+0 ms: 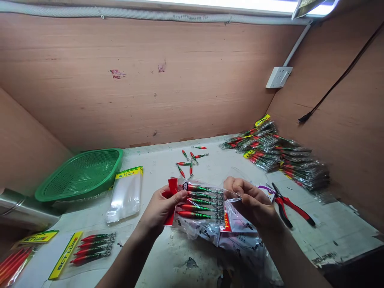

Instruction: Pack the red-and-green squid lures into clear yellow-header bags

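Observation:
In the middle of the head view, a clear bag of fishing lures [198, 207], red and green with metal hooks, is held up in front of me. My left hand [159, 208] grips its red header end, thumb on top. At the other end, the fingers of my right hand [252, 200] are pinched on the clear plastic edge. Under the bag lie printed plastic packs [240, 240] with red labels. Several loose lures [191, 157] are scattered on the table behind my hands.
Red-handled pliers [295, 210] lie right of my right hand. Behind them rises a pile of packed lures [270, 148]. Leftward are a stack of clear bags [126, 198], a green basket [78, 192], a metal cylinder [27, 210] and a yellow-headed lure pack [93, 248].

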